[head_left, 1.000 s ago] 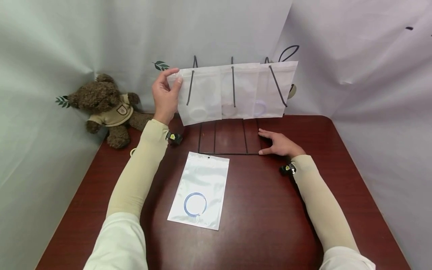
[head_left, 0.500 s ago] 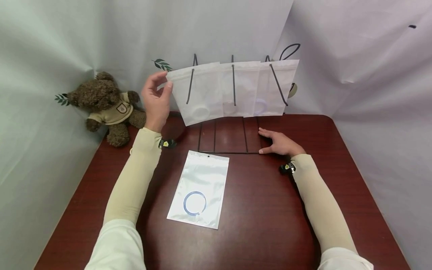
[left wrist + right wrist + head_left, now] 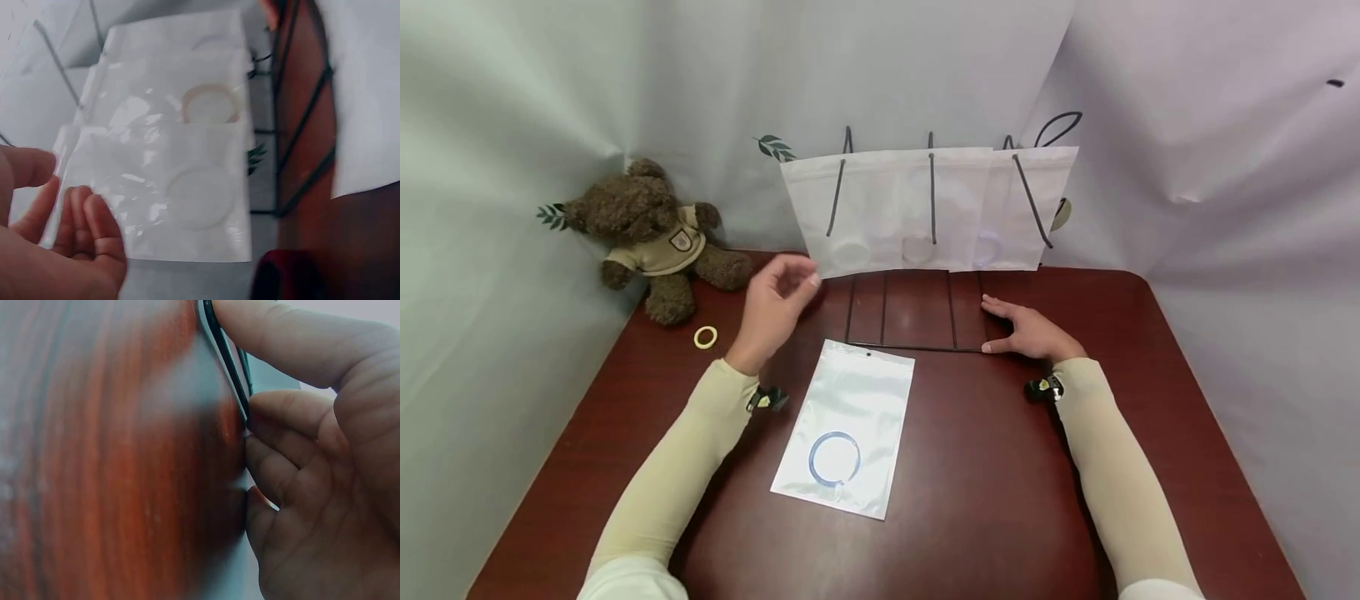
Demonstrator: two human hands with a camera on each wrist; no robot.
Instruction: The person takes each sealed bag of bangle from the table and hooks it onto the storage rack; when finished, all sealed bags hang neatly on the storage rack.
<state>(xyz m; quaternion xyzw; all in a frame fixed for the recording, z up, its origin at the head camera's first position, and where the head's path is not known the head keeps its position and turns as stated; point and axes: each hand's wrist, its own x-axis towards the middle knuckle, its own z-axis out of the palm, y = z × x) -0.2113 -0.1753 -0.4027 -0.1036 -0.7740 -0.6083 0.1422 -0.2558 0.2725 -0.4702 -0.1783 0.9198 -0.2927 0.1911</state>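
Observation:
My left hand (image 3: 771, 312), slightly blurred, hovers below the left end of the row of hanging bags, fingers loosely curled with nothing held. Three white zip bags hang from the hooks of a black wire rack (image 3: 917, 347), slightly overlapping: a left bag (image 3: 876, 200), a middle bag (image 3: 958, 200) and a right bag (image 3: 1056, 179). A faint ring shows in each. My right hand (image 3: 1036, 332) rests at the base's front right corner, thumb (image 3: 275, 334) at the wire, fingers on the table. A silvery bag (image 3: 861, 400) with a blue ring (image 3: 811, 460) lies flat before the rack.
A brown teddy bear (image 3: 658, 225) in a beige shirt sits at the back left. Near it, a small yellow ring (image 3: 697, 340) lies on the dark red table (image 3: 985, 467). White curtains (image 3: 925, 67) enclose the table at the back and sides.
My left hand has let go of the left bag's upper corner and dropped down below it, uncovering the yellow ring. The right hand stays at the rack's base. The head view has shifted slightly.

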